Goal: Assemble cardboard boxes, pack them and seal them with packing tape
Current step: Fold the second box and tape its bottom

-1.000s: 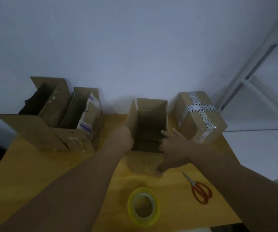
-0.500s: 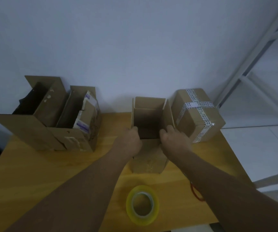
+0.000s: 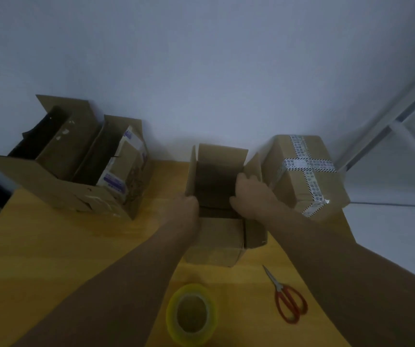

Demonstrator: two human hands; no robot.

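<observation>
Dim light blurs detail, and the fingertips of both hands are hidden inside the open box (image 3: pixel 214 239), which sits mid-frame on the counter (image 3: pixel 51 246). The left hand (image 3: pixel 186 209) curls over the box's left wall, and the right hand (image 3: pixel 251 196) grips the right wall beside its flap. The box stands mouth up with its flaps raised, its long axis running toward the wall. The printing on the striped tape of the sealed box (image 3: pixel 304 191) is too small to read.
</observation>
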